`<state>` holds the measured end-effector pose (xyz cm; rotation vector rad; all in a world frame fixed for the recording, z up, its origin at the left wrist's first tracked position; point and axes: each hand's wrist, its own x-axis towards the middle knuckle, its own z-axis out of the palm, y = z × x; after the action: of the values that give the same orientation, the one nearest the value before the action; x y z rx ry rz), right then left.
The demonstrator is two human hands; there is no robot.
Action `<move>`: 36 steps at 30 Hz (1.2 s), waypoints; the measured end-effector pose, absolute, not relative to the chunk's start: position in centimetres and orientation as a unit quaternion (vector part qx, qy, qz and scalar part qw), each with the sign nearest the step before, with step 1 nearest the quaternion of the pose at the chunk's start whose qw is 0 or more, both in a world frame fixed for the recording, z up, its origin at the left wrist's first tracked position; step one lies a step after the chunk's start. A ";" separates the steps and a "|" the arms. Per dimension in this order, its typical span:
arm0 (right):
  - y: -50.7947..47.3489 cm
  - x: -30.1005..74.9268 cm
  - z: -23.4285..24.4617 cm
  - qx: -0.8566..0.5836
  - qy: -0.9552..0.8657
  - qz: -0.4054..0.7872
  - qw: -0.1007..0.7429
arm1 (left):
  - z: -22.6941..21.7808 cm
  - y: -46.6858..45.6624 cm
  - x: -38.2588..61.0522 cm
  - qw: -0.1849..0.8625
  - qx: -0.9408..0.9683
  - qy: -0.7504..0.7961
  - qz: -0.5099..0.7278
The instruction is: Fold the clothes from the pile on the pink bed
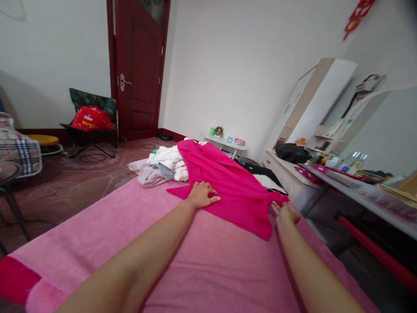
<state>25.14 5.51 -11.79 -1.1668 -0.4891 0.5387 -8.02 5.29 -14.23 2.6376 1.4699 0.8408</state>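
Note:
A bright pink garment (228,182) lies spread over the pink bed cover (215,261), its far end draped over a clothes pile. My left hand (202,195) rests on the garment's near left part, with thumb stretched out and fingers apart. At the garment's right side, my right hand (286,214) has its curled fingers on a bunched edge of the cloth. Some of those fingertips are hidden. White and grey clothes (167,163) are heaped just beyond my left hand. Dark and white clothing (265,174) lies beyond my right hand.
On the right stands a dressing table (352,182) with bottles and a black bag (292,152). A small white shelf (224,141) is by the far wall. A folding chair (93,102) holding a red bag (92,118) stands near the dark red door (140,65).

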 end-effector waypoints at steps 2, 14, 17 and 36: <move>4.6 26.0 -13.7 -0.538 -0.192 0.263 0.778 | -14.1 4.8 -7.3 -0.032 0.865 0.430 0.255; 2.6 27.7 -12.7 -0.503 -0.084 0.246 0.824 | -12.4 0.7 -11.7 -0.097 0.890 0.403 0.192; 3.0 27.6 -10.0 -0.506 -0.101 0.194 0.834 | -12.2 1.3 -12.6 -0.019 0.866 0.463 0.190; -10.2 14.6 -9.8 -0.518 -0.834 0.127 0.140 | -6.9 2.2 -3.3 0.027 0.896 0.403 0.184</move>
<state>14.62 -10.18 -9.78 -1.4966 -2.4107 0.3676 -3.34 2.18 -6.91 2.7666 1.2450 0.5686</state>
